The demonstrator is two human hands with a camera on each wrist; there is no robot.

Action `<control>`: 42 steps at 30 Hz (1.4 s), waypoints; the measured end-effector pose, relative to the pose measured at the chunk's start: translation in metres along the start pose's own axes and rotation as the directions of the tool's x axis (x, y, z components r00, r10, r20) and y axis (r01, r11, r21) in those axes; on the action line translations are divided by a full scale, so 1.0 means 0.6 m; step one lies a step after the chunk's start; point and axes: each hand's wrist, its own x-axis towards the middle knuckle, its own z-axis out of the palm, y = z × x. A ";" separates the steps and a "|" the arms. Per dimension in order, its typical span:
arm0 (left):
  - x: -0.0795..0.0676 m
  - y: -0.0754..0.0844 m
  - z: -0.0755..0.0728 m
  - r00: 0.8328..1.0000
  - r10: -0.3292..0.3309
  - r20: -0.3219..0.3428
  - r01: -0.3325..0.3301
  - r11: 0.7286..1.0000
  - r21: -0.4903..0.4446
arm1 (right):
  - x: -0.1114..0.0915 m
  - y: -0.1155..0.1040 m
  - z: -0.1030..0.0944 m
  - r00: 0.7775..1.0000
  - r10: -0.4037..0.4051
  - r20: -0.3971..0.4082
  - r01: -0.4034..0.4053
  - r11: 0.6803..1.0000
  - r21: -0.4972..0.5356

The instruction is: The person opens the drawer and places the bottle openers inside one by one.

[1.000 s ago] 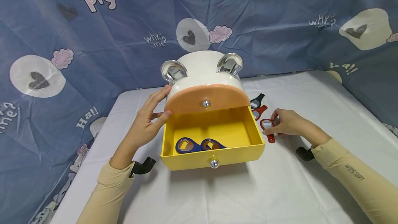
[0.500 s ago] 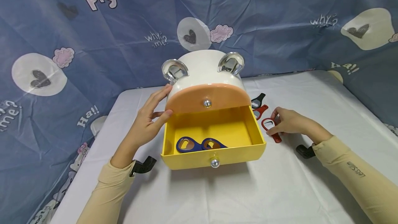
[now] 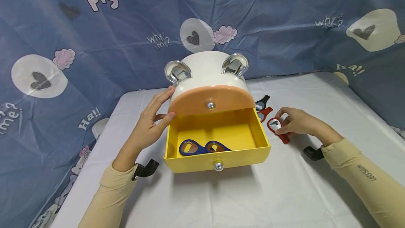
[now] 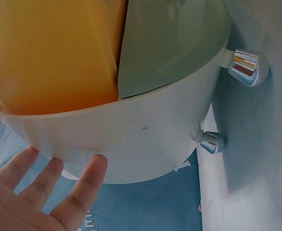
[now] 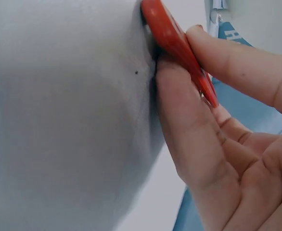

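Observation:
My right hand point(image 3: 297, 121) pinches a red bottle opener point(image 3: 284, 138) between thumb and fingers, low over the white cloth. In the right wrist view the red bottle opener point(image 5: 172, 36) appears edge-on, tilted, close to the cloth. My left hand point(image 3: 148, 127) rests on the left side of a white animal-shaped drawer box point(image 3: 205, 68), its fingers spread along the wall and thumb at the front. In the left wrist view those fingers point(image 4: 85, 187) are fairly straight. The yellow lower drawer point(image 3: 190, 164) stands pulled out, holding two blue bottle openers point(image 3: 200, 150).
Right of the box lie another red bottle opener point(image 3: 268, 111) and a black bottle opener point(image 3: 265, 100), both partly hidden by it. The peach upper drawer point(image 3: 193, 101) is closed. Silver ears point(image 3: 235, 65) stick up from the box. A blue printed cloth point(image 3: 126, 45) hangs behind.
My right hand has shifted slightly right, and the red bottle opener has moved right with its handle swinging outward, away from the drawer. The left hand stays on the box.

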 end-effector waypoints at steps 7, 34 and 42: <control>-0.002 0.002 -0.001 1.000 -0.007 -0.001 0.007 1.000 0.003 | -0.004 0.008 -0.007 0.999 -0.034 0.014 0.033 0.997 0.064; -0.003 0.003 -0.002 1.000 -0.002 -0.002 0.002 1.000 -0.004 | -0.077 -0.067 -0.059 0.966 -0.176 -0.191 0.184 0.983 0.026; -0.003 0.003 -0.002 1.000 0.001 -0.001 -0.001 1.000 -0.004 | -0.105 -0.102 -0.061 0.947 -0.219 -0.235 0.229 0.973 0.015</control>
